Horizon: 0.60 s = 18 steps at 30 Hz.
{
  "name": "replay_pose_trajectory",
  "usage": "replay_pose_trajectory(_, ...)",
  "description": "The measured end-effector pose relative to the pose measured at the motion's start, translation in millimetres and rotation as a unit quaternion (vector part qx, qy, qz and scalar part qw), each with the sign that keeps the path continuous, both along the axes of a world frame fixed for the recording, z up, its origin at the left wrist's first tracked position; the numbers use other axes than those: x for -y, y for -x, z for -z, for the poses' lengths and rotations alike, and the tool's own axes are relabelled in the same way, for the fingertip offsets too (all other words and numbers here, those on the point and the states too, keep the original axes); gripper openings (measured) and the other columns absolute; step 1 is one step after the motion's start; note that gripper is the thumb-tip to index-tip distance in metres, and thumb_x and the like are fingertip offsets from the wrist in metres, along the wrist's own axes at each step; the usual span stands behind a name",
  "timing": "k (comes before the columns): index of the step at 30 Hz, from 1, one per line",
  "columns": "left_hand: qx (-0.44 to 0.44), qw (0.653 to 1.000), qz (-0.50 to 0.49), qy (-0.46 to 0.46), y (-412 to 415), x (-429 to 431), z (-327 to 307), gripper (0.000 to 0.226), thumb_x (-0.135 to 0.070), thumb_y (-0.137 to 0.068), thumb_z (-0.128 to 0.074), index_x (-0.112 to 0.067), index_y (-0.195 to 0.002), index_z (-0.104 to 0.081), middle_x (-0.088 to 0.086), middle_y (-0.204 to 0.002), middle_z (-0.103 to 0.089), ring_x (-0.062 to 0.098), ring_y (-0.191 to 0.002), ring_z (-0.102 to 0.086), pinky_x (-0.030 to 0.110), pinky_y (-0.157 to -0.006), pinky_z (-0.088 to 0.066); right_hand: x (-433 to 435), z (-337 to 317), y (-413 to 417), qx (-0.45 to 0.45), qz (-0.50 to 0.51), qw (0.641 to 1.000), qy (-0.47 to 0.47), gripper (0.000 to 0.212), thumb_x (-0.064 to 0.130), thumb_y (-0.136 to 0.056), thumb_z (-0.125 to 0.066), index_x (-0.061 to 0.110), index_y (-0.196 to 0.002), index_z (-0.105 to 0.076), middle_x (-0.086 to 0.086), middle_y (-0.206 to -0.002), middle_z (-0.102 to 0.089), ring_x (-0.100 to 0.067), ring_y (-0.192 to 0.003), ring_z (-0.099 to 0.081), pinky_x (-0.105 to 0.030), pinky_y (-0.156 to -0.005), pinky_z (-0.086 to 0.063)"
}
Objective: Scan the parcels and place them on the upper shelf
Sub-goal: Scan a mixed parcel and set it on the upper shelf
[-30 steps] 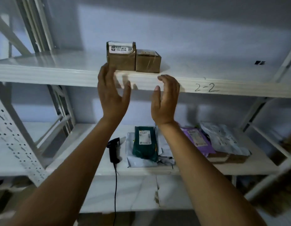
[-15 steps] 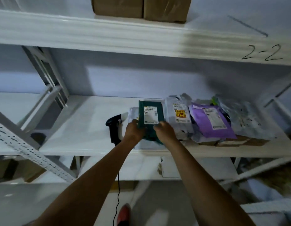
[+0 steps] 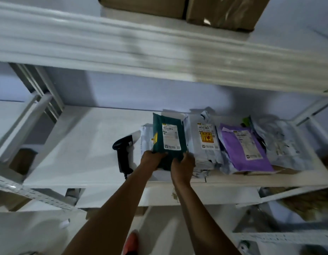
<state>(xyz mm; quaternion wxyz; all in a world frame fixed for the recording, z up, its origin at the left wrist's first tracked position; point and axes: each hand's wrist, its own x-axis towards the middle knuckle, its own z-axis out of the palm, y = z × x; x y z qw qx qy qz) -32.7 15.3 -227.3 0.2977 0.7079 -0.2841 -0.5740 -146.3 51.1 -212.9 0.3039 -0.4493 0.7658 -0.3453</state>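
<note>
A dark green parcel [image 3: 168, 137] with a white label is tilted up off the lower shelf [image 3: 76, 144]. My left hand [image 3: 152, 160] grips its near left corner and my right hand [image 3: 183, 165] grips its near right edge. To the left of the parcel lies a black barcode scanner [image 3: 123, 153] on the shelf, untouched. Right of the green parcel lie a white parcel [image 3: 205, 144] with a yellow sticker, a purple parcel [image 3: 245, 150] and a grey bag parcel [image 3: 280, 142]. Two brown boxes [image 3: 187, 8] stand on the upper shelf [image 3: 122, 45].
A white flat parcel [image 3: 145, 137] lies under the green one. White metal shelf posts [image 3: 30, 115] rise at the left and another [image 3: 313, 111] at the right. The scanner's cable [image 3: 125, 176] hangs over the shelf's front edge. A red shoe tip [image 3: 131, 242] shows below.
My hands came down from the upper shelf's edge to the lower shelf and took hold of the green parcel, whose far end has lifted. The view tipped downward.
</note>
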Motion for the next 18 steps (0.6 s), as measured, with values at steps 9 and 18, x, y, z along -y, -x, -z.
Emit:
replay_pose_trajectory(9, -0.163, 0.979, -0.125, -0.004, -10.1, -26.0, -4.4, 0.024, 0.0, -0.077, -0.086, 0.001, -0.09, -0.066, 0.012, -0.078, -0.069, 0.021, -0.064, -0.067, 0.022, -0.046, -0.056, 8.7, -16.0, 1.1, 0.052, 0.03, 0.998, -0.022, 0.018, 0.025, -0.078, -0.063, 0.027, -0.097, -0.065, -0.012, -0.133, -0.061, -0.031, -0.129, -0.056, -0.053, -0.103, -0.05)
replay_pose_trajectory(18, -0.227, 0.964, -0.079, 0.11, -64.3, -23.0, -5.2, 0.044, 0.008, -0.078, -0.08, 0.009, -0.12, -0.065, 0.021, -0.112, -0.073, 0.028, -0.093, -0.073, 0.032, -0.08, -0.063, 6.3, -12.4, -16.0, 0.262, 0.118, 0.958, -0.027, 0.015, 0.012, -0.09, -0.067, 0.022, -0.082, -0.058, -0.014, -0.112, -0.066, -0.032, -0.102, -0.063, -0.054, -0.093, -0.056)
